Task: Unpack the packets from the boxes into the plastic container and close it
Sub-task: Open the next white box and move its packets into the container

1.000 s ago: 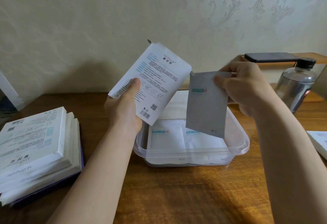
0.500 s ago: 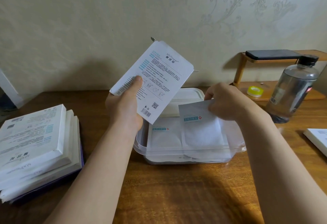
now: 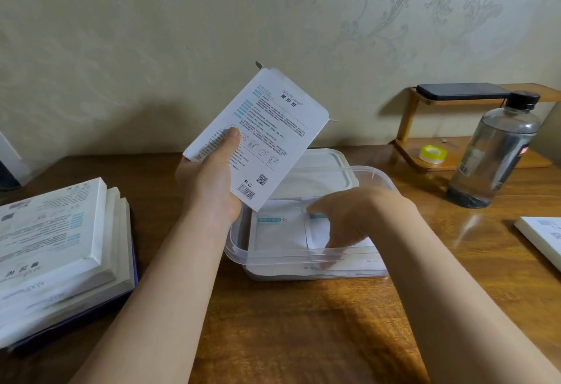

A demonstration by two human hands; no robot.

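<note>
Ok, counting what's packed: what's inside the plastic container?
White packets lie flat in the plastic container, two side by side on top; the right hand covers part of one. How many lie beneath is hidden.

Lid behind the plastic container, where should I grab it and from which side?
Probably by its right-hand rim, coming in from the right. The lid lies flat behind the container; its near edge sits behind the container's back wall and its left part is hidden by the box in the left hand, so the right rim is freest.
</note>
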